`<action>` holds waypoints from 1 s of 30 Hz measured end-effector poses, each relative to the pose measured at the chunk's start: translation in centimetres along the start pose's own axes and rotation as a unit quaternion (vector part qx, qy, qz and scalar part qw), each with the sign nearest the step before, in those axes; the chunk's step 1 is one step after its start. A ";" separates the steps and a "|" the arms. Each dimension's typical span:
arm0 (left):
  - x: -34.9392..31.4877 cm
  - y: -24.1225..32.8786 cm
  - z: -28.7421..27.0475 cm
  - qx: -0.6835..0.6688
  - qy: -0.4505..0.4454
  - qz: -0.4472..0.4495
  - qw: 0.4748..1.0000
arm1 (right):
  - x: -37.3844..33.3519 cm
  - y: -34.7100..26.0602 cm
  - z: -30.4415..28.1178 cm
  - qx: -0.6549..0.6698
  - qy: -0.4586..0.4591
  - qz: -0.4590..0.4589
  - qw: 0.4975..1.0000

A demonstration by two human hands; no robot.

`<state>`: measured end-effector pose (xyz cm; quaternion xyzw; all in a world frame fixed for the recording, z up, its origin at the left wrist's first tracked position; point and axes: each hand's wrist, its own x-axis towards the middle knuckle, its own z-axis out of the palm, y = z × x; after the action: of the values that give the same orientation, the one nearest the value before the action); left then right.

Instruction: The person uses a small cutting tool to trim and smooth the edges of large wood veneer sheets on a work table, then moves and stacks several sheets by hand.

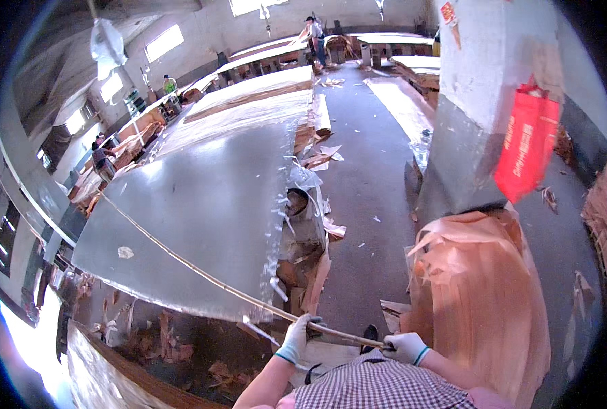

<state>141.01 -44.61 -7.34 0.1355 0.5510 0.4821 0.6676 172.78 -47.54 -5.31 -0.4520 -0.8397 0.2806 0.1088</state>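
Note:
A long, thin bamboo pole (256, 302) reaches from my body across a wide, smooth grey tabletop (201, 198), its tip near the tabletop's far left edge. My left hand (299, 338), in a white glove, is closed around the pole close to the table's near corner. At the pole's near end, my right hand (406, 347), also gloved in white, is closed on it. Whether the pole touches the tabletop I cannot tell. A small pale scrap (125, 252) lies on the table's left part.
Wood veneer sheets (249, 102) cover the table's far part. To my right, a veneer stack (481, 293) leans below a pillar (474, 88) with a red bag (527, 140). Scraps litter the grey floor (365, 204). Several people work farther off, one person (315, 41) at the back.

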 end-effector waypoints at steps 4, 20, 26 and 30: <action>8.4 7.1 2.8 -0.019 0.046 0.010 0.999 | 12.2 4.3 -6.8 0.031 -0.060 -0.041 0.997; 50.9 33.2 20.1 -0.051 0.012 0.104 0.993 | 55.6 27.0 -27.2 -0.097 -0.061 0.073 0.991; 65.5 42.9 31.1 0.025 0.001 0.022 0.999 | 67.7 37.3 -33.4 -0.045 0.017 0.092 0.995; 78.9 44.8 33.4 0.075 -0.095 -0.001 0.993 | 79.5 45.2 -37.0 0.037 0.014 0.114 0.993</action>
<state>142.09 52.02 -11.29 0.2294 0.5201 0.4236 0.7053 175.37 51.04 -6.37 -0.5445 -0.7699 0.3159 0.1047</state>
